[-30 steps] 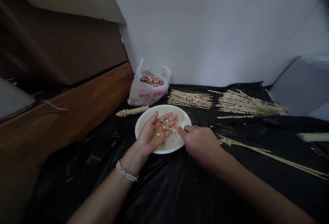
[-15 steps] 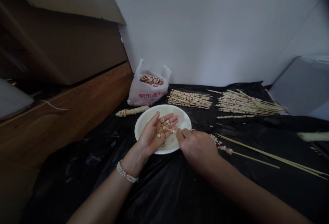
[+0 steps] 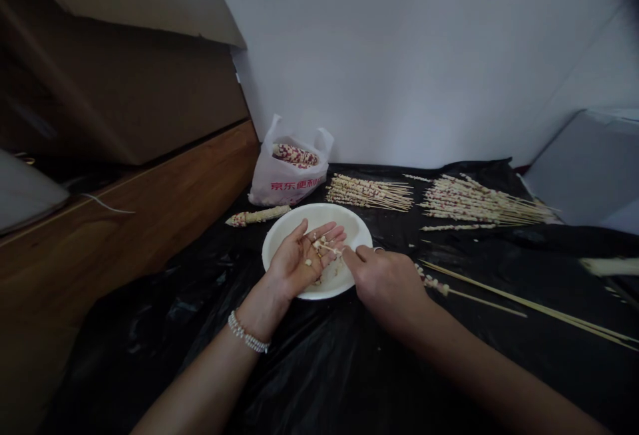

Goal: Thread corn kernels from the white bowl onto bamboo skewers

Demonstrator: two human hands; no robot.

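Note:
Palm up over a white bowl (image 3: 355, 279), my left hand (image 3: 299, 259) has its fingers spread, with several loose corn kernels (image 3: 308, 263) lying on the palm and fingers. A beaded bracelet circles that wrist. My right hand (image 3: 389, 285) is closed around a thin skewer, whose tip (image 3: 327, 247) points left over my left fingers, near the kernels. Pale kernels sit on this skewer close to my right fingertips. Another part with red and white kernels (image 3: 432, 282) shows to the right of my right hand, and a bare stick runs on from it.
Behind the bowl stands a plastic bag (image 3: 287, 182) with speckled cobs. A partly stripped cob (image 3: 257, 215) lies left of the bowl. Two piles of kernel-covered skewers (image 3: 369, 192) and bare sticks (image 3: 524, 302) lie on black sheeting (image 3: 200, 342). A cardboard box (image 3: 124, 82) is at the left.
My right hand has shifted slightly right, and the bare stick beyond it now ends further left. My left hand stays nearly still under the skewer tip.

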